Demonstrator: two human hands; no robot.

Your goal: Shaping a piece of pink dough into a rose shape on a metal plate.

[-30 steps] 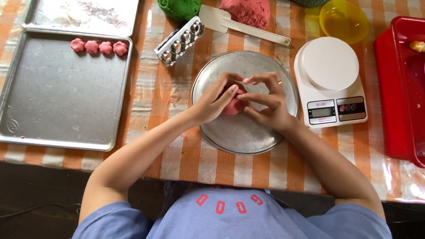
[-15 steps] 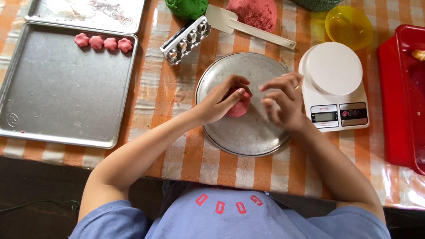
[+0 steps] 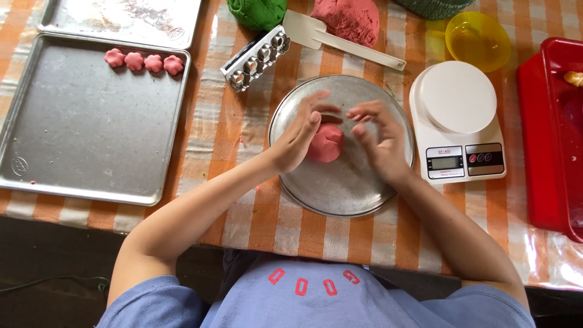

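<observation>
Head view. The left hand (image 3: 299, 138) is loosely cupped, fingers extended and slightly spread, its palm and thumb side resting against the left flank of the small rounded lump of pink-red dough (image 3: 325, 143). The right hand (image 3: 378, 141) stands just right of the lump, fingers curled and spread, fingertips close to the dough; contact cannot be confirmed. Neither hand grips the lump. It lies between the two palms, on the round shallow metal plate (image 3: 340, 188).

Risk assessment: with support on one side only, the lump could slide across the smooth plate or flatten unevenly under palm pressure. Soft dough may also stick to the fingers and tear when they lift.

Condition of the lump: matte surface, dome-shaped, with a shallow crease across the top.

Beyond the left hand's fingertips lies a silver multi-cavity metal mould (image 3: 255, 58). Farther to that hand's outer side, a rectangular metal baking tray (image 3: 85, 152) carries four pink flower-shaped dough pieces (image 3: 144, 61). Just outside the right hand stands a white digital kitchen scale (image 3: 458, 121).
</observation>
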